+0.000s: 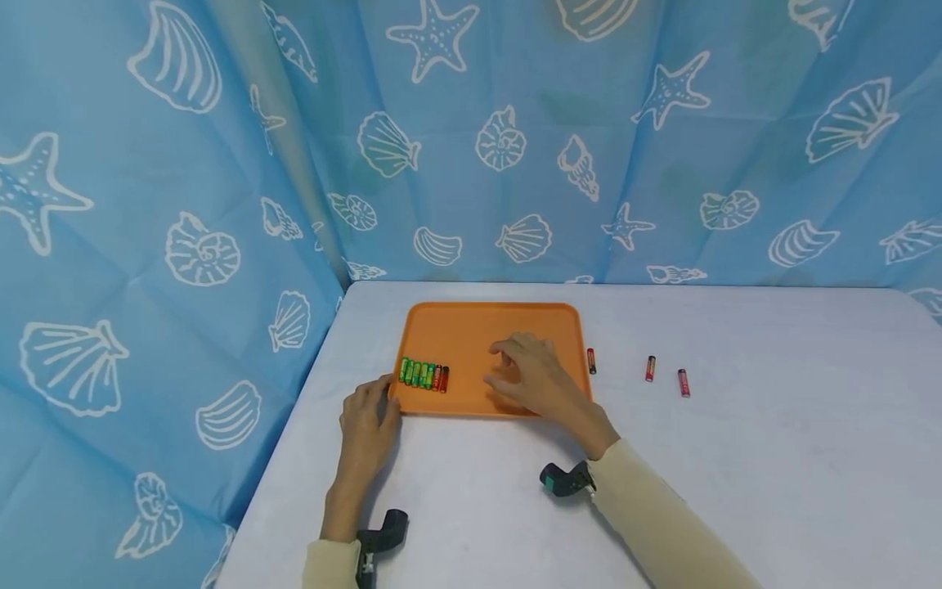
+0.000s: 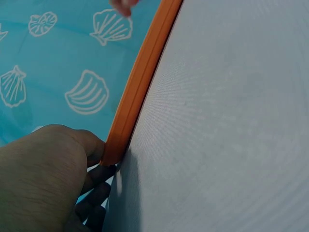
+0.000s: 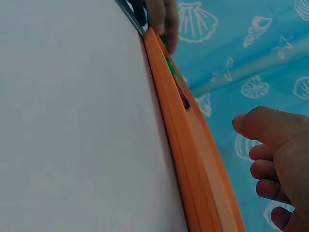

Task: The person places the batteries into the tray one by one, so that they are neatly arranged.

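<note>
Right hand is held over orange tray, thumb and fingers parted and loosely bent; nothing is seen gripped. Three loose batteries are set off to its right, outside the tray: near battery just beside the rim, middle battery further right, far battery furthest. Long axes are pointed roughly away from the person, tilted slightly. All three are closer to the right hand. Battery row, lined up side by side with similar axes, is placed left of that grip, just beyond left hand, by which the tray's near-left corner is pinched.
</note>
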A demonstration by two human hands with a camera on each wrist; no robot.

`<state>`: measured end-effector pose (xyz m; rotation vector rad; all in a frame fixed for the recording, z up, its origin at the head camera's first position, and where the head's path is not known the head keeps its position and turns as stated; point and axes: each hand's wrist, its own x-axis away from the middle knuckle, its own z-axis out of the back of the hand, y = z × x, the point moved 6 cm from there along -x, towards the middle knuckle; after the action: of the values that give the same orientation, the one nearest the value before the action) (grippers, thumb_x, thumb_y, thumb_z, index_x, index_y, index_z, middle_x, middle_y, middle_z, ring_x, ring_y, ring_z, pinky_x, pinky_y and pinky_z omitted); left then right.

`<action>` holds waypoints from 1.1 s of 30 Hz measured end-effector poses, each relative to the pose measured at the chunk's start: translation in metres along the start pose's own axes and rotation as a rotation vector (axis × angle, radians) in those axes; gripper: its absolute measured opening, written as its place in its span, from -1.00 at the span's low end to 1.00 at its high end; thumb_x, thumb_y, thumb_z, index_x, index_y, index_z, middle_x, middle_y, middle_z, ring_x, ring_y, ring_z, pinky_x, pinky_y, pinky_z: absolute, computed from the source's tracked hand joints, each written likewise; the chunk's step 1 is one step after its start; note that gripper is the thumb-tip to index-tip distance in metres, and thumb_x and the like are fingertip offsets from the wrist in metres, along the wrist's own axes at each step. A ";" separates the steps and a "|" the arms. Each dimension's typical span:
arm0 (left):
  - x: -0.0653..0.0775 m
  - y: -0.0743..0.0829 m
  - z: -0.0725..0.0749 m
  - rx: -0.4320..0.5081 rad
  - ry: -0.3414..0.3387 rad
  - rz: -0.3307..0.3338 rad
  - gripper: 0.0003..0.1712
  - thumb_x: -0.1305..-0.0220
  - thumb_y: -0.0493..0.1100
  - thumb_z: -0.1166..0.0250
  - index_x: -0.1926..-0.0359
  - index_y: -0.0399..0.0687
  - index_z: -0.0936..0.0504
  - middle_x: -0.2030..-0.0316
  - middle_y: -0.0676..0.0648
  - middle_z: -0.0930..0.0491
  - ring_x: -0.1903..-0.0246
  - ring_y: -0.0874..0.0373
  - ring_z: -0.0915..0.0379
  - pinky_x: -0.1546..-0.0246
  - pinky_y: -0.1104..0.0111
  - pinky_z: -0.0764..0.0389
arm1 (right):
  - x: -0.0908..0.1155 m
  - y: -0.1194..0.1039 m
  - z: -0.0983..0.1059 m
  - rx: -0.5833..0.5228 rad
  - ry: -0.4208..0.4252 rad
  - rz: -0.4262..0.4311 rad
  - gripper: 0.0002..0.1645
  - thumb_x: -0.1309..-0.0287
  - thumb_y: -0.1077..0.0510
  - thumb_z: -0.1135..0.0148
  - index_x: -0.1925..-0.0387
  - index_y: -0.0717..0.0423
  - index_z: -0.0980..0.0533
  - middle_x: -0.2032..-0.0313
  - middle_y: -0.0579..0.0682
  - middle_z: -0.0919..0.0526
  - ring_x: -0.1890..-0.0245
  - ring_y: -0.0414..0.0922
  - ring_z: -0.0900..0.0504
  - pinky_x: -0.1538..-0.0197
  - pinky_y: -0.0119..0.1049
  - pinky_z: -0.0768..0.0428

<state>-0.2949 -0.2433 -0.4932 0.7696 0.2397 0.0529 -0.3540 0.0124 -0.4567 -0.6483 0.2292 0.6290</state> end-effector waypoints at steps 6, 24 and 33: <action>-0.001 -0.006 0.004 -0.019 -0.021 0.039 -0.49 -0.49 -0.16 -0.09 -0.39 -0.14 -0.40 -0.27 -0.22 -0.37 -0.35 -0.16 -0.09 -0.32 -0.04 -0.07 | 0.023 0.028 0.030 0.029 0.005 -0.067 -0.51 -0.18 0.02 -0.44 -0.06 0.20 -0.57 0.27 -0.04 -0.50 0.19 -0.08 -0.41 0.07 -0.07 -0.21; 0.003 -0.006 0.002 -0.006 -0.052 0.055 -0.48 -0.51 -0.13 -0.06 -0.42 -0.11 -0.36 -0.29 -0.21 -0.34 -0.37 -0.15 -0.05 -0.33 -0.04 -0.05 | 0.062 0.102 0.071 0.136 -0.078 -0.229 -0.41 -0.14 0.04 -0.45 -0.16 0.18 -0.54 0.24 0.00 -0.49 0.10 0.02 -0.40 0.10 -0.03 -0.20; 0.002 0.000 -0.002 -0.010 -0.057 0.052 -0.49 -0.52 -0.13 -0.06 -0.41 -0.11 -0.37 -0.29 -0.20 -0.34 -0.37 -0.14 -0.06 -0.32 -0.04 -0.07 | 0.068 0.108 0.073 0.141 -0.093 -0.251 -0.46 -0.18 0.08 -0.39 -0.17 0.16 -0.54 0.26 -0.01 -0.49 0.11 0.03 -0.39 0.13 -0.06 -0.20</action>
<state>-0.2935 -0.2415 -0.4950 0.7667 0.1656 0.0812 -0.3657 0.1576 -0.4796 -0.5009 0.1015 0.3969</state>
